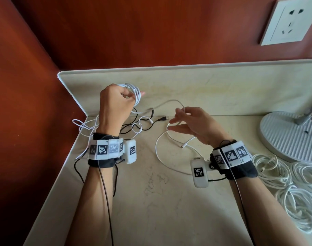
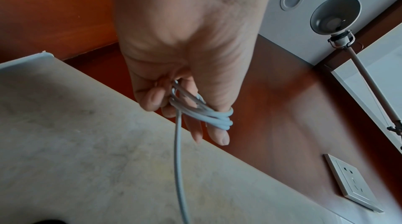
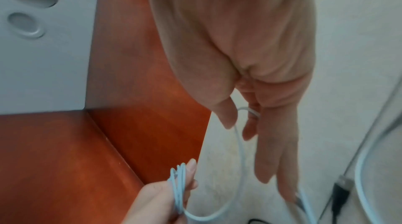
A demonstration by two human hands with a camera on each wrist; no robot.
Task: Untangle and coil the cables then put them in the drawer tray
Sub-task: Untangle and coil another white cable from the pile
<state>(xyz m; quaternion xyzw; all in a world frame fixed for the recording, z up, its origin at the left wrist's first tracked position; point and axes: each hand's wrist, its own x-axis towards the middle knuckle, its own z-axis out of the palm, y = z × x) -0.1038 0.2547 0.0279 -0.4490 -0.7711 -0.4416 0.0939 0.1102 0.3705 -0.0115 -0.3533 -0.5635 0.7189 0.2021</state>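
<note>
Nearest the person, at the right edge of the worktop [image 1: 160, 201], several white cables lie in finished coils [image 1: 284, 183] beside a lamp base [image 1: 290, 137]. No drawer tray shows in any view.

Further out, the right hand [image 1: 196, 126] hovers over the worktop with its fingers [image 3: 274, 150] straight and spread; the free run of the white cable [image 1: 171, 102] is draped over them, caught loosely between thumb and forefinger rather than clamped. From there the tail drops in a wide loop to its plug [image 1: 184, 144] on the worktop.

Further still, the left hand [image 1: 114, 105] is raised, its fingers [image 2: 217, 133] curled through a small coil [image 1: 134, 91] of the same cable, several turns gathered round two fingers with the thumb pressing them.

Behind and below that hand lies the tangle [image 1: 134, 125] of a black cable and another white one, near the corner.

The risks, as I judge them: the right hand's hold is so light that the cable could slip off and the next turn go slack or uneven. The trailing tail passes close to the tangle, so a pull could snag the black cable's plug and drag the knot along. The turns on the left fingers look tight and overlapping; sliding them off could spring the coil open.
</note>
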